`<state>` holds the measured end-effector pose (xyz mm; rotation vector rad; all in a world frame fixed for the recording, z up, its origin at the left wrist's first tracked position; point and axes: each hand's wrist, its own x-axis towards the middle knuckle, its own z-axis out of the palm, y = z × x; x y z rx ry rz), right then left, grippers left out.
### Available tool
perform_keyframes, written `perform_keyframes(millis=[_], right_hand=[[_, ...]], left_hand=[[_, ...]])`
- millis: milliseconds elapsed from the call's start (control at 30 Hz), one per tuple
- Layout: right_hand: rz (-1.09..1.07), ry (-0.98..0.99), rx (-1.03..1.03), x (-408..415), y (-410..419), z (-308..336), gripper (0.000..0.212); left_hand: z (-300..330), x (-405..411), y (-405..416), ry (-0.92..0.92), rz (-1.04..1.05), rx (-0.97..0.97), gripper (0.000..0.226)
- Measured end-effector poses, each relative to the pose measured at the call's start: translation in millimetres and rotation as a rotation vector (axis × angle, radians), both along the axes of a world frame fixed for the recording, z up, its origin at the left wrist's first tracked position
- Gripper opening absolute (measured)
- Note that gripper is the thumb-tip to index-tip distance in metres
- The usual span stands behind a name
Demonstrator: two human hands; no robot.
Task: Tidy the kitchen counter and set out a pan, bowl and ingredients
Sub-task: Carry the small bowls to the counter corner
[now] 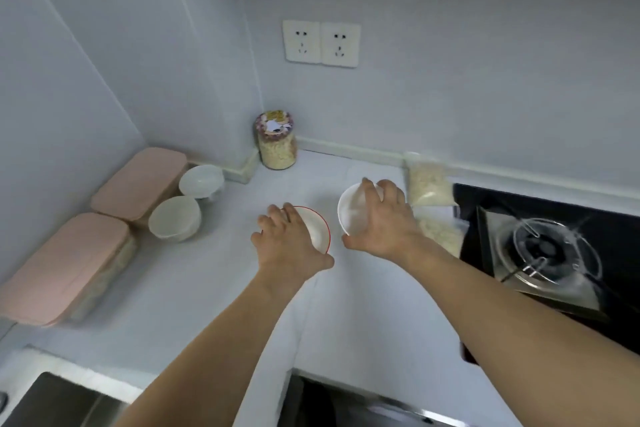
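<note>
My left hand (287, 239) grips a white bowl with a red rim (320, 229) from above, at the middle of the white counter (207, 288). Just to the right, my right hand (384, 218) holds a plain white bowl (353, 215), tilted so that its inside faces left. Two clear bags of pale shredded food (427, 184) lie behind and under my right hand, next to the stove. A jar of pale flakes (277, 142) with a printed lid stands in the far corner.
Two pink-lidded containers (138, 180) and two white bowls (175, 217) line the left wall. A black gas stove with a burner (547, 250) fills the right side. A sink (52, 402) lies at the bottom left. Two wall sockets (320, 43) sit above the counter.
</note>
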<state>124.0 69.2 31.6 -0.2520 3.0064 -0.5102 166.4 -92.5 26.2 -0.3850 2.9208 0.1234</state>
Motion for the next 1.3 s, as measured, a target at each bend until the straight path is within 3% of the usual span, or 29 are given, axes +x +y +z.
perform_keyframes(millis=[367,967,1300], right_hand=[[-0.575,0.063,-0.019,108.9,218.9,14.2,0.112],[-1.043,0.114,-0.065,412.9,495.3,32.0,0.113],[-1.167,0.142,-0.035,464.5,603.0,30.1,0.111]], left_hand=[[20.4,3.3,206.4,0.051,-0.541,-0.034,0.128],[66.7,207.5,522.6,0.203,-0.978,-0.04,0.129],[81.4,243.0,668.3,0.219,-1.175,0.009,0.127]])
